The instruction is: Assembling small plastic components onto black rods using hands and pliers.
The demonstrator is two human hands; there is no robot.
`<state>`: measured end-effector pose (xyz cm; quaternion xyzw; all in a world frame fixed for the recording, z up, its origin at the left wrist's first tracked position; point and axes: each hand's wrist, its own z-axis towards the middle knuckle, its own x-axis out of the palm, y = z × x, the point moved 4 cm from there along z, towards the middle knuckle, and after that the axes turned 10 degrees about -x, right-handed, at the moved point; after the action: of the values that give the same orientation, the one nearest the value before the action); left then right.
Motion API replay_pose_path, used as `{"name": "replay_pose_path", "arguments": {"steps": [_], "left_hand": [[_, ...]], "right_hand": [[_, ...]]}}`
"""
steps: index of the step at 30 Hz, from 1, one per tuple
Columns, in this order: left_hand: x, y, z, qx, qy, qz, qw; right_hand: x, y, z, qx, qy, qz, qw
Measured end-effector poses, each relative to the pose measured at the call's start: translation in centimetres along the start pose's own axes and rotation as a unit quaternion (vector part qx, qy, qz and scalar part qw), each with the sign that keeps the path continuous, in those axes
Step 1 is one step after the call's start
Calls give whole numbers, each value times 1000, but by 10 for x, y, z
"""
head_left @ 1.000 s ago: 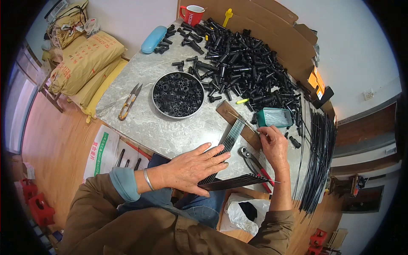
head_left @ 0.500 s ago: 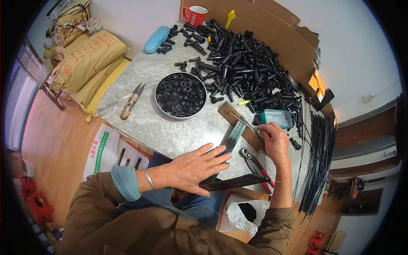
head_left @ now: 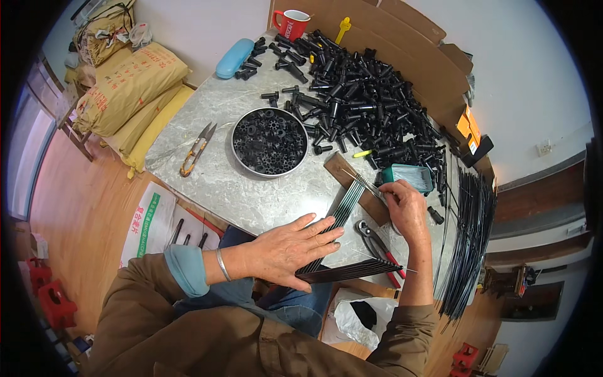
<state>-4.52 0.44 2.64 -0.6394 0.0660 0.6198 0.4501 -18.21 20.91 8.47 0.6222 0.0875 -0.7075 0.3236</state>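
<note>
My left hand (head_left: 286,251) lies flat with fingers spread over a band of thin black strips (head_left: 344,208). The band's far end rests on a brown wooden board (head_left: 337,166), where thin silvery wires cross the strip ends. A second arm of black strips (head_left: 352,270) angles off to the right from under my palm, with a pale wire at its tip. Beside the board, my right hand (head_left: 407,206) is closed in a pinch by the strip ends; what sits between its fingertips is too small to make out. Red-handled pliers (head_left: 375,242) lie on the table below the board.
A round bowl (head_left: 233,152) holds small black tubular parts. Behind it spreads a heap of black plastic parts (head_left: 358,94). A teal box of pale wires (head_left: 430,186) stands past my right hand. Long black strips (head_left: 468,242) hang over the right edge. Scissors (head_left: 197,151) lie left.
Both hands keep nearly the same pose at the strips. The whole view has shifted very slightly; nothing has plainly been picked up or let go.
</note>
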Motion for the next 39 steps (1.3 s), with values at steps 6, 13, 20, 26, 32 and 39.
{"name": "replay_pose_path", "arguments": {"steps": [6,13,20,26,32,39], "left_hand": [[2,0,-1,2,-3,3,1000],[2,1,-1,1,2,9,1000],[2,1,0,6,4,13,1000],[2,2,-1,7,-5,10,1000],[3,2,-1,9,-4,11,1000],[3,0,-1,15,-14,-6,1000]], "right_hand": [[2,1,1,13,30,1,999],[-4,4,6,-2,33,-16,999],[-2,2,4,2,27,-11,1000],[4,1,7,-5,25,15,1000],[-1,8,11,-1,42,-8,999],[20,3,14,5,-23,43,999]]}}
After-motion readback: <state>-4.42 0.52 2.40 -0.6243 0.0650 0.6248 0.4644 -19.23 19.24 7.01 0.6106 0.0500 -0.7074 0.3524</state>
